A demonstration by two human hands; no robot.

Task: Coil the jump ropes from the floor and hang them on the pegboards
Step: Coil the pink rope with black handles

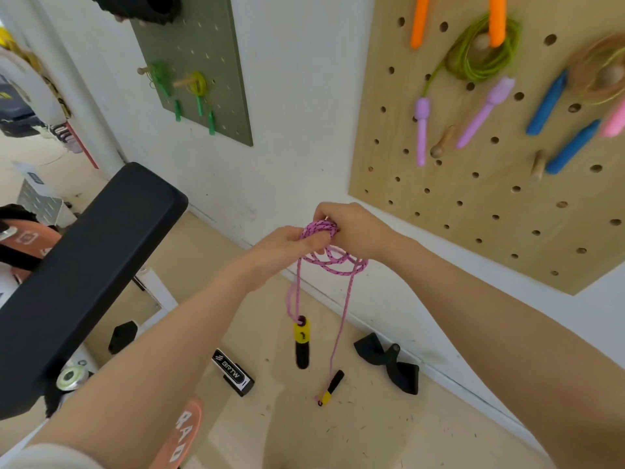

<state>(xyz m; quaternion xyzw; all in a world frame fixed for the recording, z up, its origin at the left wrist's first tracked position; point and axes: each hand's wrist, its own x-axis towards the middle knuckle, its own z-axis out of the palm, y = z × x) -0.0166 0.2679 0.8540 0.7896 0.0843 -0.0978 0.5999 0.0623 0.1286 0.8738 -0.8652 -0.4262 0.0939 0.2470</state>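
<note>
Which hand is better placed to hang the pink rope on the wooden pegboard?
Probably the right hand: it grips the pink rope coil and is nearer the wooden pegboard, with its bare peg. The left hand is farther away.

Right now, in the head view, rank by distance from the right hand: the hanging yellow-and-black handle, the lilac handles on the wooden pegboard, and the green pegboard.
From the right hand:
1. Yellow-and-black handle, hanging just below.
2. Lilac handles, up right on the wooden pegboard.
3. Green pegboard, far up left.
</note>
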